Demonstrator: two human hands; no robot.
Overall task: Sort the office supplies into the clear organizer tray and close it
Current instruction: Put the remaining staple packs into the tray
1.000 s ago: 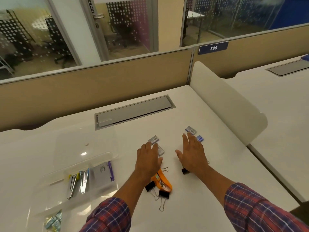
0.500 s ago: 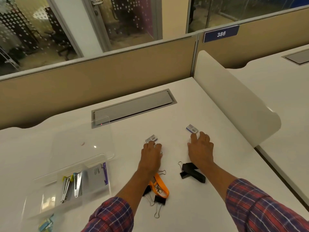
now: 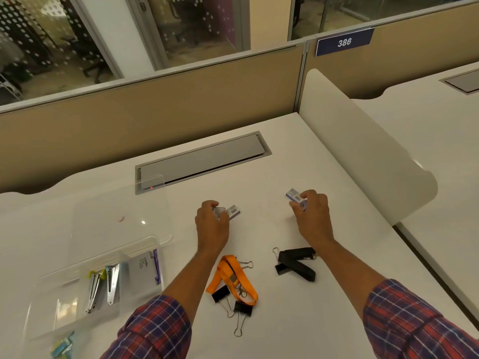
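The clear organizer tray (image 3: 46, 286) sits at the desk's left with its lid (image 3: 116, 216) open behind it; two staplers (image 3: 103, 286) and a grey box (image 3: 145, 268) lie inside. My left hand (image 3: 211, 226) grips small grey staple boxes (image 3: 233, 211) mid-desk. My right hand (image 3: 312, 213) pinches small blue staple boxes (image 3: 294, 195) further right. An orange lanyard (image 3: 233, 275) with black binder clips (image 3: 242, 308) lies near my left forearm. A black lanyard (image 3: 298, 263) lies by my right wrist.
A grey cable hatch (image 3: 202, 159) is set into the white desk behind my hands. A white curved divider (image 3: 363, 151) stands along the right side. A beige partition (image 3: 155, 99) bounds the back edge.
Both hands went from lying flat over the small boxes to curling their fingers around them. The camera has moved closer and tilted down.
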